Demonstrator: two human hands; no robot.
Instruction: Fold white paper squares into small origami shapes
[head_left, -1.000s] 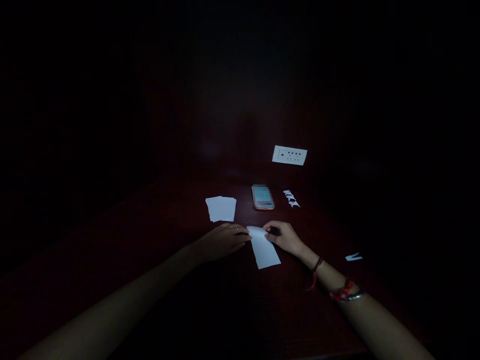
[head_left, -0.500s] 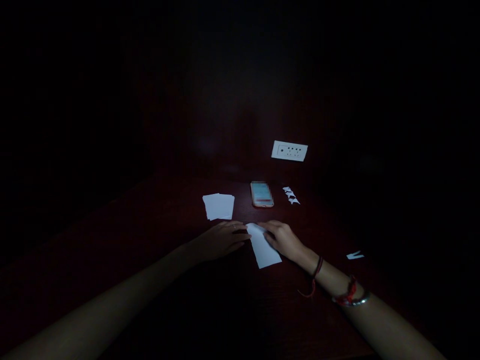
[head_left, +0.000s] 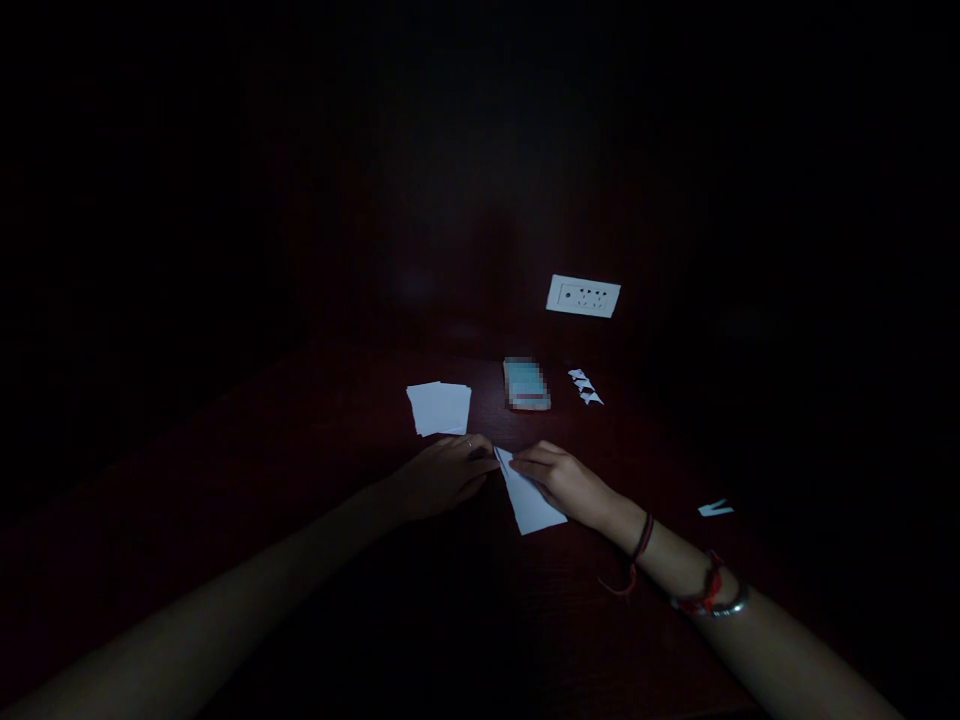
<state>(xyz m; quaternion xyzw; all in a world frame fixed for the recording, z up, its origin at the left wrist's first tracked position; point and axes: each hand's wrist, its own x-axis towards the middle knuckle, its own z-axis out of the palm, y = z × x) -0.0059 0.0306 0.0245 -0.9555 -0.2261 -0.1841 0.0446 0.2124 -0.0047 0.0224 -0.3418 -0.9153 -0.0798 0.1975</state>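
A white sheet of paper (head_left: 535, 508) lies slanted on the dark red table, its far end between my two hands. My left hand (head_left: 448, 475), with a ring on one finger, pinches the paper's far left corner between bent fingers and thumb. My right hand (head_left: 562, 478) is closed on the far part of the sheet, fingers together and pressed to its surface. A narrow folded strip shows along the far left edge. Beyond my left hand is a stack of white paper sheets (head_left: 439, 409), slightly fanned.
A phone (head_left: 526, 384) with a blurred lit screen lies beyond the paper. Right of it sit several small folded white paper pieces (head_left: 585, 387) in a row. A small V-shaped paper piece (head_left: 715, 509) lies far right. A white socket plate (head_left: 583, 297) is on the back wall; surroundings are very dark.
My left fingers have bent into a pinch at the paper's corner. My right fingertips have shifted slightly left on the sheet, and a narrow fold now shows. The view has tilted slightly.
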